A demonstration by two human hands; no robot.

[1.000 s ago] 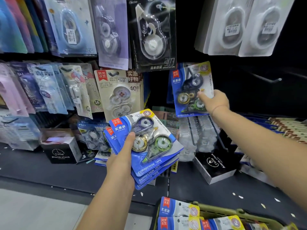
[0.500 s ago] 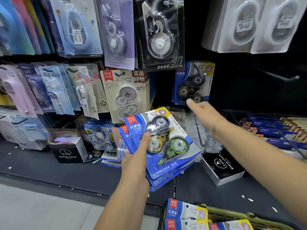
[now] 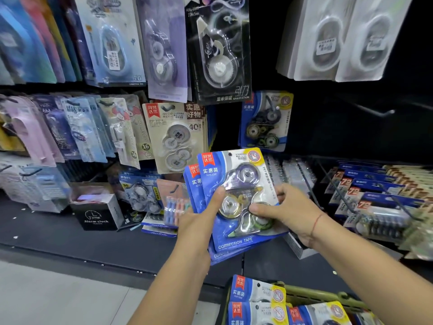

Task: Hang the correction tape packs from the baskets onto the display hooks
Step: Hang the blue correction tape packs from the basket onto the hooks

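Observation:
My left hand (image 3: 201, 219) grips a fanned stack of blue correction tape packs (image 3: 236, 242) from below, thumb pressed on the top pack's blister. My right hand (image 3: 288, 212) pinches the right side of the top pack (image 3: 234, 174), fingers curled over its green tape roll. One matching blue pack (image 3: 264, 123) hangs on a display hook at the dark back panel, above and behind the stack. More of the same packs (image 3: 257, 301) lie in an olive basket (image 3: 328, 297) at the bottom edge.
Other tape products hang in rows on the left and top: a beige pack (image 3: 173, 137), a black pack (image 3: 218, 50), white packs (image 3: 339, 38). A bare hook (image 3: 375, 111) juts out at right. A black alarm clock box (image 3: 98, 214) and boxed stock (image 3: 375, 195) sit on the dark shelf.
My right hand let go of the pack it hung on the hook, drew back and down, and now pinches the top pack of the stack in my left hand.

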